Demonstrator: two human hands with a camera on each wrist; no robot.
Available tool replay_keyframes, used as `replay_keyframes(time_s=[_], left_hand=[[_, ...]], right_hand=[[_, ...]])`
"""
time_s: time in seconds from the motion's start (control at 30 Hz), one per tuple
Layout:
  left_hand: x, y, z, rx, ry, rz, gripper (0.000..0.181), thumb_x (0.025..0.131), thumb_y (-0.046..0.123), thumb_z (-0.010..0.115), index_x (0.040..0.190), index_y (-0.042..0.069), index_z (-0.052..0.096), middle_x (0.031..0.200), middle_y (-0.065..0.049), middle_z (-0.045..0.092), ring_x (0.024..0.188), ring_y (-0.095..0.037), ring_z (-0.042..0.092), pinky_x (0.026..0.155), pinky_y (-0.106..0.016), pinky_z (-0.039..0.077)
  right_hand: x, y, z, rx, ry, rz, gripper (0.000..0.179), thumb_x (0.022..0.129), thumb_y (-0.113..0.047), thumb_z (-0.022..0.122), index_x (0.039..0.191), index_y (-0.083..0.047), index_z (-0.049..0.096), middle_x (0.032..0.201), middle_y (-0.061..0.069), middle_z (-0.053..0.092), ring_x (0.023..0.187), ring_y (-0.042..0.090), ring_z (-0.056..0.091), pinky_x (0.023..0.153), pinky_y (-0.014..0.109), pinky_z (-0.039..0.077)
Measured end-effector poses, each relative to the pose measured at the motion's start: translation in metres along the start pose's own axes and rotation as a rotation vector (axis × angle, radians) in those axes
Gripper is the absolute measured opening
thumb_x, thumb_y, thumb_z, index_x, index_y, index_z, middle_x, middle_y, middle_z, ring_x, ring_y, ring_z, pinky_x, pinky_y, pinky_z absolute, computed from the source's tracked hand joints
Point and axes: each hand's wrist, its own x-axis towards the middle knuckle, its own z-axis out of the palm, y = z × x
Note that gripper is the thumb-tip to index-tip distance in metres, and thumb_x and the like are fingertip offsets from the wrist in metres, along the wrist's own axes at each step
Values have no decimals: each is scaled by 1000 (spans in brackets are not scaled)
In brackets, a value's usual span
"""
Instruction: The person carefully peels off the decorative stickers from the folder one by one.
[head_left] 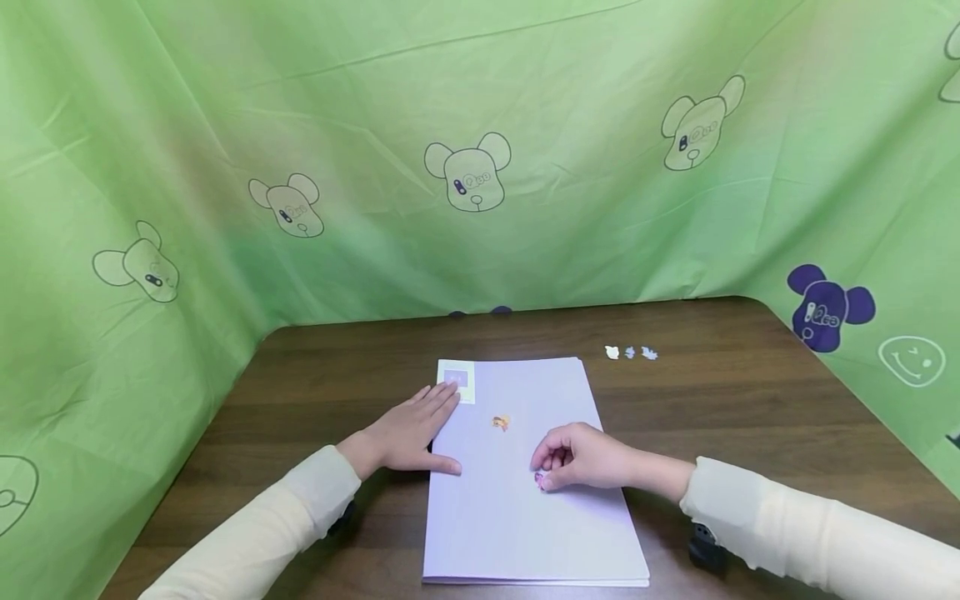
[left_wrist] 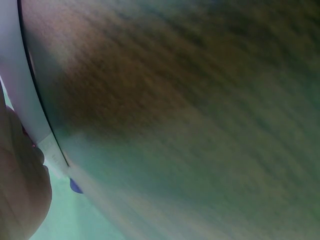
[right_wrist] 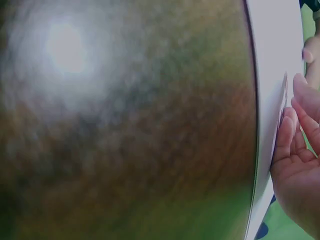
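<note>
A stack of white paper (head_left: 517, 533) lies on the brown wooden table. Across its left edge my left hand (head_left: 420, 429) rests flat with fingers spread, the fingertips near a printed label (head_left: 467, 392) in the top left corner. An orange sticker (head_left: 500, 423) lies on the upper middle of the top sheet. Over the right half, my right hand (head_left: 581, 456) has curled fingers and holds a small pink-purple sticker (head_left: 539, 480) by the thumb tip, at or just above the paper. In the right wrist view, the curled fingers (right_wrist: 286, 132) are close to the sheet.
Three small pale cut-out pieces, among them a white one (head_left: 612, 352) and a bluish one (head_left: 649, 353), lie on the table (head_left: 705, 400) beyond the paper's top right corner. A green curtain (head_left: 390, 250) with bear-head prints hangs behind the table and along its sides.
</note>
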Motion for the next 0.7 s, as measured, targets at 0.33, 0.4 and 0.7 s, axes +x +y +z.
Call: replay_keyframes(time_s=[0.33,0.4,0.7], left_hand=[[0,1,0,-4,1,3,114,79,87,32,156,7,9,163,-7,2,147,-19,-3,117,-36,3],[0,1,0,-5,-3,1,114,79,87,32,156,7,9,163,-7,2,147,-18,-3,117,-36,3],[0,1,0,1,-2,0,114,79,88,31,156,6,9,163,-8,2,147,-18,-3,117,-36,3]], right_hand=[[-1,3,6,-145,28,-97,13,77,-8,82,86,-14,75,77,-11,59,71,4,54,64,21,49],[-1,2,6,-151,29,-105,11,78,-9,82,84,-15,75,77,-11,60,70,3,54,63,21,49],[0,2,5,-162,31,-120,7,80,-10,81,82,-15,76,76,-13,62,68,1,55,62,21,50]])
